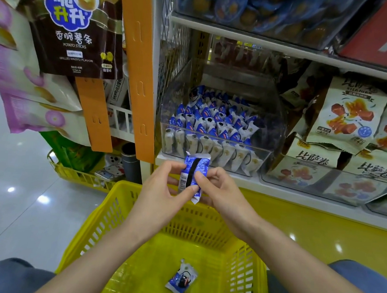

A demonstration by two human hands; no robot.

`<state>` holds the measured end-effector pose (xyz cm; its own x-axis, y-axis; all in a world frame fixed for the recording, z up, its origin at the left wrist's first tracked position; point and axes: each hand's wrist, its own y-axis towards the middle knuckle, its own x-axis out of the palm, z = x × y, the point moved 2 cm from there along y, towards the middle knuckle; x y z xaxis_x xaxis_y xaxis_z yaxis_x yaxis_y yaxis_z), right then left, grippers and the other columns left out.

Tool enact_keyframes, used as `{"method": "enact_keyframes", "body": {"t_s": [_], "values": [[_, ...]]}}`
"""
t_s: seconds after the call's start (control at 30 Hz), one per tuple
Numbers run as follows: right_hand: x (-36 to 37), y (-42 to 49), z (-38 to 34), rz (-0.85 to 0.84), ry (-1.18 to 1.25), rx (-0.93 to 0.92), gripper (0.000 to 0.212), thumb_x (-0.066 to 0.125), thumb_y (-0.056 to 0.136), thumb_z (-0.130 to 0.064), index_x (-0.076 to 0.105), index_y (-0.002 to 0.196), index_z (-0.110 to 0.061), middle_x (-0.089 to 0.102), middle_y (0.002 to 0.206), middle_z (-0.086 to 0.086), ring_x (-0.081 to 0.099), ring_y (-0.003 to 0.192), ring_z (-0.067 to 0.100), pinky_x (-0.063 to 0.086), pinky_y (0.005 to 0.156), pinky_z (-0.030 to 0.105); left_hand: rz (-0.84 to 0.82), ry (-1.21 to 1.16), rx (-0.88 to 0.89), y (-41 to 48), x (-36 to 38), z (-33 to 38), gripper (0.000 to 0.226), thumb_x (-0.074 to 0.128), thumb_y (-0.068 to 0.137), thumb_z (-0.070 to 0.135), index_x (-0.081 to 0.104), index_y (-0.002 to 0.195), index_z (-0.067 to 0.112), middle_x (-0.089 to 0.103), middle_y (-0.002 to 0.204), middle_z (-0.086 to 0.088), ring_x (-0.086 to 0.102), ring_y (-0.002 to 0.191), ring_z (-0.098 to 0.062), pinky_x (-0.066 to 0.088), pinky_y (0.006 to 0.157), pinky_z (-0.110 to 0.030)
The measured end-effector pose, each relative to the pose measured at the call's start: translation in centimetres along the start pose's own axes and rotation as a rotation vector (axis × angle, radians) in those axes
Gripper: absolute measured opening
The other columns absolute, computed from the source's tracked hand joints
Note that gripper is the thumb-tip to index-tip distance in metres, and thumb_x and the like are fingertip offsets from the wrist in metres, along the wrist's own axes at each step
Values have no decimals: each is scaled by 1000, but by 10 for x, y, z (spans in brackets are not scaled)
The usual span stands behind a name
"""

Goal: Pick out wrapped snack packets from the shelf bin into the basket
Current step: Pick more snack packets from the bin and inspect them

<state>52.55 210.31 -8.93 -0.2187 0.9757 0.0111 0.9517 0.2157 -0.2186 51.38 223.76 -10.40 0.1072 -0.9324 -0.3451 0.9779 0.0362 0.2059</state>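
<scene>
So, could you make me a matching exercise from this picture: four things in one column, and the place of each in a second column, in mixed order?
Things
1. packet showing its barcode
2. packet showing its front
3. clear bin
4. brown bag

Places
A. hangs at the upper left
B. lies on the floor of the yellow basket
C. stands on the white shelf
D. pinched between the left hand and the right hand

Pairs: 1-D, 2-B, 3-C, 4-A
</scene>
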Motion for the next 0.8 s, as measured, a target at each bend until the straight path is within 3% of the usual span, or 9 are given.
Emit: {"method": "enact_keyframes", "body": {"t_s": [0.1, 0.2, 0.37, 0.47, 0.57, 0.73, 0.8], "values": [[2, 2, 1, 10, 40, -55, 17, 59, 88, -14, 46, 98, -9, 67, 100, 11, 65, 73, 6, 56, 69, 22, -34, -31, -3, 1, -1, -1, 29, 60, 86, 12, 54, 103, 35, 62, 106, 17, 60, 90, 1, 50, 69, -14], [4, 3, 3, 13, 17, -113, 29, 64, 84, -12, 46, 106, -18, 64, 109, 4, 67, 76, 3, 54, 65, 18, -50, 17, 1, 1, -1, -1, 34, 49, 89, 3, 53, 105, 32, 61, 106, 18, 59, 91, 6, 50, 73, -14], [6, 5, 7, -55, -101, -144, 32, 65, 84, -15, 50, 103, -36, 63, 110, 1, 66, 86, 12, 56, 70, 22, -23, 229, 78, 0, -6, -4, 20, 48, 94, 22, 54, 113, 24, 65, 99, 9, 62, 87, -1, 52, 75, -23], [9, 5, 10, -111, -131, -127, 32, 64, 85, -14, 50, 103, -35, 62, 112, 3, 65, 89, 15, 55, 70, 24, -2, 317, 128, 0, -10, -4, 17, 46, 95, 24, 57, 106, 20, 66, 90, 5, 63, 80, -8, 50, 68, -26], [10, 5, 11, -128, -163, -126, 34, 64, 84, -12, 49, 105, -34, 61, 114, 7, 64, 91, 18, 55, 70, 23, 15, 384, 147, 1, -10, -4, 11, 44, 95, 19, 55, 94, 16, 61, 77, 0, 55, 66, -14, 39, 56, -26], [7, 6, 12, -146, -266, -116, 38, 64, 85, -13, 50, 120, -20, 61, 115, 7, 65, 95, 20, 55, 70, 21, -6, 515, 170, 2, -11, -2, 15, 42, 96, 27, 51, 89, 18, 51, 65, 6, 49, 56, -13, 35, 49, -28], [6, 6, 11, -150, -295, -117, 39, 64, 86, -15, 49, 122, -20, 61, 114, 4, 65, 96, 18, 55, 71, 21, -21, 534, 171, 1, -11, -2, 17, 40, 96, 27, 44, 81, 20, 43, 57, 9, 42, 49, -11, 25, 45, -23]]}}
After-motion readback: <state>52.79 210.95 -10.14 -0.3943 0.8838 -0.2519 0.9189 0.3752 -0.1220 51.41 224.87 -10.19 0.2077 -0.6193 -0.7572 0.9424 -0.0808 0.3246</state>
